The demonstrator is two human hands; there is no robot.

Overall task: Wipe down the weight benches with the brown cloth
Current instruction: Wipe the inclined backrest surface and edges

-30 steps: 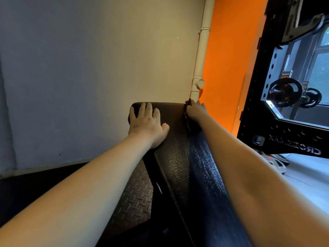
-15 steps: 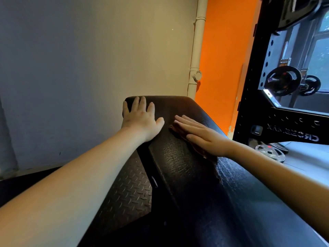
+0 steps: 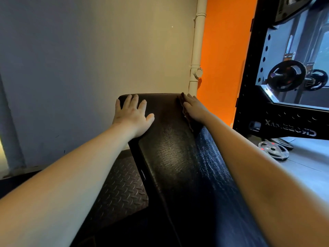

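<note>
Right grip point(image 3: 194, 108) lies flat, fingers straight, pressing the brown cloth point(image 3: 187, 118) against the far right edge of the bench point(image 3: 174, 157). The left grip point(image 3: 132, 115) is spread wide and empty on the far left corner (bracing, I judge). Wiping the bench's top end looks to be the step in hand. The next move calls for drawing the cloth across toward the left grip under steady pressure.
</note>
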